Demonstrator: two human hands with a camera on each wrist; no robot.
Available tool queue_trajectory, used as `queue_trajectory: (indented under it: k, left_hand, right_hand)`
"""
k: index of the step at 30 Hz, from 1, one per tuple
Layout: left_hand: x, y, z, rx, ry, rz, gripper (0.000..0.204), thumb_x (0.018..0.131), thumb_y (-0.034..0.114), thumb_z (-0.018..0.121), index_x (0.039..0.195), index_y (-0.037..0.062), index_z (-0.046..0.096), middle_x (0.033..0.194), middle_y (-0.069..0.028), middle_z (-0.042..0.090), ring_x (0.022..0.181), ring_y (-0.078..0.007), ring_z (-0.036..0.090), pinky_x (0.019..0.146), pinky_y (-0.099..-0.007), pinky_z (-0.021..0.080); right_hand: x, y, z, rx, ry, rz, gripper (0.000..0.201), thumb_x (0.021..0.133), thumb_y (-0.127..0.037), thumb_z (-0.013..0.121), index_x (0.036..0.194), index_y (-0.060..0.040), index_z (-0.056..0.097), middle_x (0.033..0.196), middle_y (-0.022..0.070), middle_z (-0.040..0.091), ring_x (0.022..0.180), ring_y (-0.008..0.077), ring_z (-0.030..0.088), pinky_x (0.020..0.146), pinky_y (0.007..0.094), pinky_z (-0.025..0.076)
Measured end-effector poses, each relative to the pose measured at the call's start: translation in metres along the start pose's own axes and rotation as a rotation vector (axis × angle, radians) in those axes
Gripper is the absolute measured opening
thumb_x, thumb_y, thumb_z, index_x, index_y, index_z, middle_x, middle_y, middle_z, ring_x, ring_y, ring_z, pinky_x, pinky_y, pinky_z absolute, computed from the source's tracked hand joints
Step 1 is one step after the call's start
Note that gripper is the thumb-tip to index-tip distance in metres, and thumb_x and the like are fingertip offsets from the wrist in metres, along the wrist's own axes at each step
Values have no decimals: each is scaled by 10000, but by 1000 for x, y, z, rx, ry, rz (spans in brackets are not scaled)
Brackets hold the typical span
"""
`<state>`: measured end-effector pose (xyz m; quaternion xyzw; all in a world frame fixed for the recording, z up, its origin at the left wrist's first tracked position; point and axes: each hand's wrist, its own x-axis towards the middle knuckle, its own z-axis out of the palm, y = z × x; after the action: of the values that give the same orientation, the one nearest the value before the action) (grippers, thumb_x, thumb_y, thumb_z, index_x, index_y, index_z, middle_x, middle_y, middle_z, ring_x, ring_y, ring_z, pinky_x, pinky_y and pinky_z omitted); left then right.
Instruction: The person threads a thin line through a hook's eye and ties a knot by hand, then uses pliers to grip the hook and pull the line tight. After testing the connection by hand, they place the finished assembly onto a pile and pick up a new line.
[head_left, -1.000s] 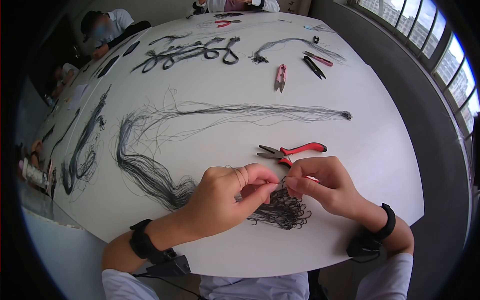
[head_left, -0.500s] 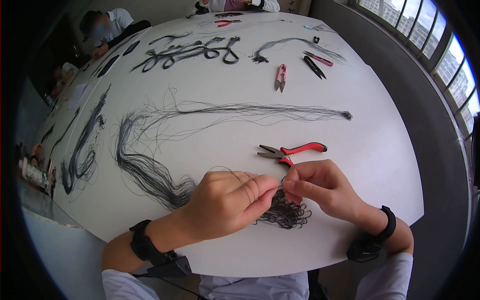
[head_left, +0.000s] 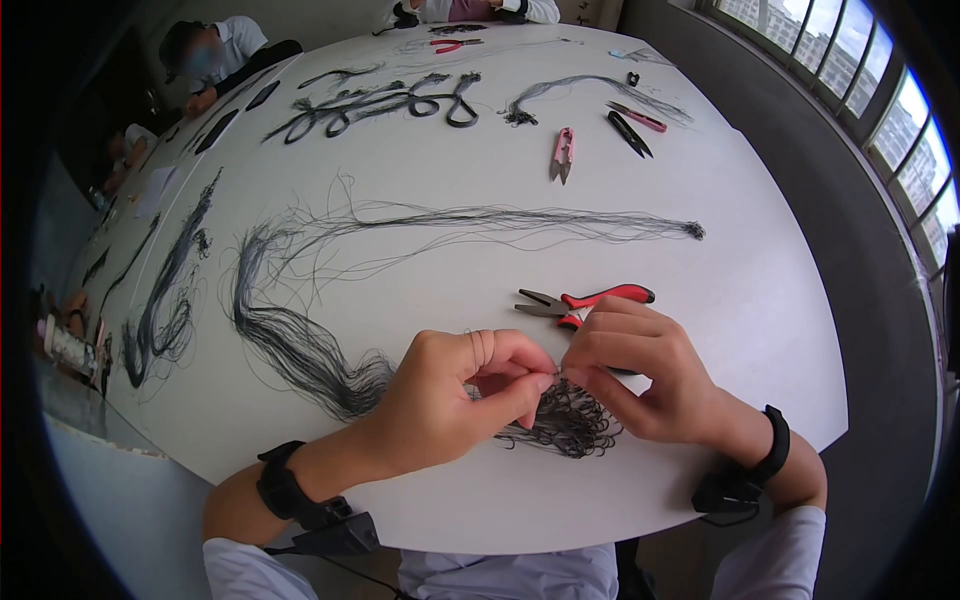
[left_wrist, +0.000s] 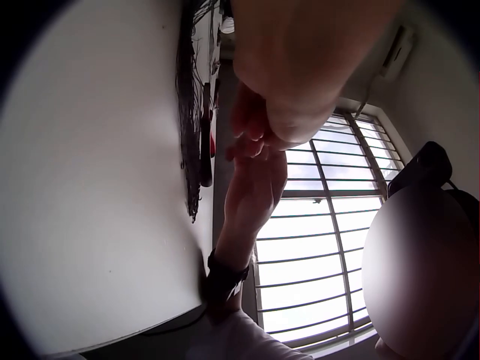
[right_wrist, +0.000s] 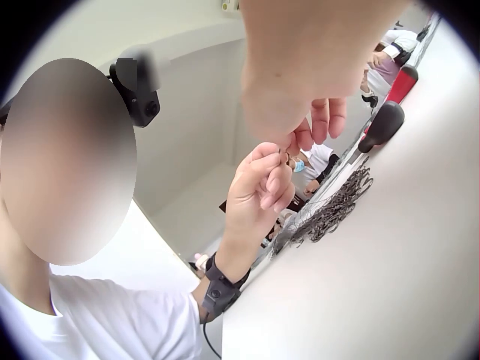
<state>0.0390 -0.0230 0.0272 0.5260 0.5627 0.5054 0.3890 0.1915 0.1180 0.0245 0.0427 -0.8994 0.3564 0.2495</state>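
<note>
Over the near part of the table, both hands meet fingertip to fingertip. My left hand (head_left: 455,395) pinches a small fish hook between thumb and index finger; most of it is hidden by the fingertips. Thin dark fishing line (head_left: 482,347) loops round the left index finger. My right hand (head_left: 650,375) pinches the line close beside the left fingertips, its other fingers curled. Beneath the hands lies a pile of dark fish hooks (head_left: 575,430), also seen in the right wrist view. A long bundle of fishing line (head_left: 310,365) runs left from under the left hand.
Red-handled pliers (head_left: 610,294) lie just beyond the right hand. Farther back are pink thread snips (head_left: 562,155), black snips (head_left: 628,134) and looped line bundles (head_left: 400,105). Another line bundle (head_left: 165,285) lies at the left. Other people sit round the white table (head_left: 770,330).
The right hand has shifted slightly up, its back now turned more toward the head camera and overlapping the pliers' handle. The left fingers closed up, then parted again; the line loops moved with them.
</note>
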Motion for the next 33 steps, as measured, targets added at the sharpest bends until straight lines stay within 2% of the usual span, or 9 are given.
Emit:
queue_trajectory:
  k: [1, 3, 5, 7, 14, 19, 23, 30, 33]
  left_hand:
    - [0, 3, -1, -147, -36, -166, 72, 821, -18, 576, 870, -28, 627, 699, -51, 632, 590, -66, 586, 542, -189, 464]
    - [1, 3, 1, -109, -32, -137, 74, 819, -17, 578, 874, -29, 625, 690, -49, 633, 592, -65, 591, 545, -185, 465]
    - [2, 0, 2, -70, -29, -108, 76, 818, -17, 580, 879, -31, 624, 682, -48, 634, 594, -65, 595, 549, -182, 465]
    - [2, -8, 3, 316, 48, 251, 78, 809, -20, 591, 878, -24, 627, 657, -37, 632, 569, -62, 590, 534, -180, 462]
    - [2, -12, 2, 523, 95, 390, 111, 761, -17, 647, 869, 5, 636, 625, -39, 618, 502, -87, 568, 495, -200, 456]
    - [5, -15, 2, 893, 221, 804, 189, 676, -4, 703, 851, 19, 636, 600, -37, 580, 477, -149, 543, 457, -245, 441]
    - [2, -16, -1, 961, 182, 863, 227, 641, -5, 707, 855, 15, 635, 616, -35, 583, 499, -154, 552, 459, -247, 447]
    - [0, -13, -2, 879, 89, 816, 192, 649, 12, 682, 833, -6, 631, 640, -74, 606, 546, -187, 597, 493, -264, 484]
    - [0, -13, -2, 763, 59, 693, 148, 693, 28, 669, 821, -28, 619, 633, -101, 614, 564, -214, 624, 515, -270, 507]
  right_hand:
    - [0, 0, 0, 24, -2, 3, 82, 716, 56, 569, 778, 2, 572, 726, 87, 573, 649, 238, 525, 591, 314, 418]
    - [-2, 0, -2, 47, -3, 7, 46, 740, 36, 564, 772, 3, 571, 718, 81, 575, 640, 220, 529, 593, 313, 420]
    - [-5, -2, -5, 342, -115, 374, 82, 816, -40, 545, 759, 14, 566, 703, 60, 582, 633, 155, 530, 600, 290, 426]
    - [-5, -5, -4, 441, -98, 456, 140, 846, -81, 533, 755, 21, 566, 696, 53, 582, 632, 128, 524, 603, 273, 428]
    - [-2, -10, -3, 700, -77, 655, 244, 895, -140, 507, 743, 34, 583, 681, 37, 574, 612, 80, 508, 588, 228, 426]
    - [-4, -9, -1, 827, -91, 742, 259, 902, -150, 494, 735, 24, 588, 659, 25, 563, 585, 80, 508, 562, 219, 416]
    - [-2, -13, -1, 913, -106, 849, 216, 879, -99, 498, 736, 48, 566, 662, 54, 552, 607, 117, 519, 591, 248, 420]
    - [-6, -17, 6, 683, -92, 736, 172, 875, -56, 517, 740, 41, 563, 683, 57, 572, 624, 105, 520, 594, 251, 427]
    - [-7, -14, 10, 375, -23, 452, 123, 845, -70, 541, 764, 15, 580, 641, 61, 562, 570, 123, 498, 552, 266, 422]
